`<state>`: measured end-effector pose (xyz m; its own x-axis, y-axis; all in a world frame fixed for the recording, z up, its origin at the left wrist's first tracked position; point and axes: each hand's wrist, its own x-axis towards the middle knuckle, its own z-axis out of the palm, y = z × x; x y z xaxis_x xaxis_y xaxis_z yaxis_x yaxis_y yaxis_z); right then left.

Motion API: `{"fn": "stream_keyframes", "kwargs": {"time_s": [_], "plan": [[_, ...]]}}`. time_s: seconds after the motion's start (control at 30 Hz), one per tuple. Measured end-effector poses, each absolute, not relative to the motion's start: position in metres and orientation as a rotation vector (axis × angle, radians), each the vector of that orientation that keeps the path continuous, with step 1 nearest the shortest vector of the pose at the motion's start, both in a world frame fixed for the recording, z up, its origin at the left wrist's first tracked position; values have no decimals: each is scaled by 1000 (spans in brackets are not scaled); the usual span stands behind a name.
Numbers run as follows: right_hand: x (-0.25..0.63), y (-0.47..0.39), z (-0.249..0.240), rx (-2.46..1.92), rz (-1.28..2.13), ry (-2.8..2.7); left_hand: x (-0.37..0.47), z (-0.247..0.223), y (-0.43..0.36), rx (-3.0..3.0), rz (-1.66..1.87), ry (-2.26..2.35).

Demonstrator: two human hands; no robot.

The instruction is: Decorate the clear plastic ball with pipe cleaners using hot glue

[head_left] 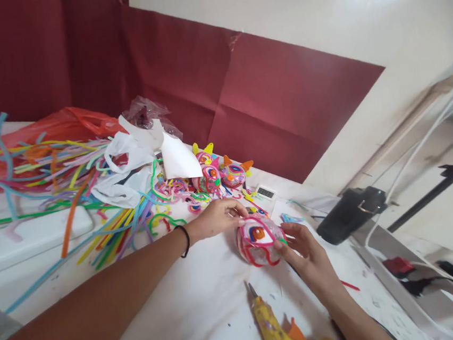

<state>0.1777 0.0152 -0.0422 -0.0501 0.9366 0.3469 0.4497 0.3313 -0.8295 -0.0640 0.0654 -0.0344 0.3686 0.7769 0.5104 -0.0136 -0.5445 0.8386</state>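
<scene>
The ball (255, 258), its eye (259, 233) facing the wearer, sits between the hands over the surface (182, 297), just beyond the glue gun's tip. The right hand's (304, 245) grip is clamped on its right side, thumb in front; the left hand's (223, 218) fingertips meet its upper left edge, though whether they pinch it I cannot tell. To work it well, I would let the right hand steady the ball and the left press lightly, since the thin red loops beneath the eye look easy to bend. Keep both wrists clear of the glue gun (270, 326); its nozzle may be hot.
</scene>
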Motion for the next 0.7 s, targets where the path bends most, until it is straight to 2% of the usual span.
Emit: {"fn": "stream_keyframes", "kwargs": {"time_s": [0.3,0.7], "plan": [[181,15,-46,-1256,672,-1668,-63,-36,64,1756,1250,681],[171,9,-36,-1238,640,-1675,-68,-29,59,2007,1296,627]]}}
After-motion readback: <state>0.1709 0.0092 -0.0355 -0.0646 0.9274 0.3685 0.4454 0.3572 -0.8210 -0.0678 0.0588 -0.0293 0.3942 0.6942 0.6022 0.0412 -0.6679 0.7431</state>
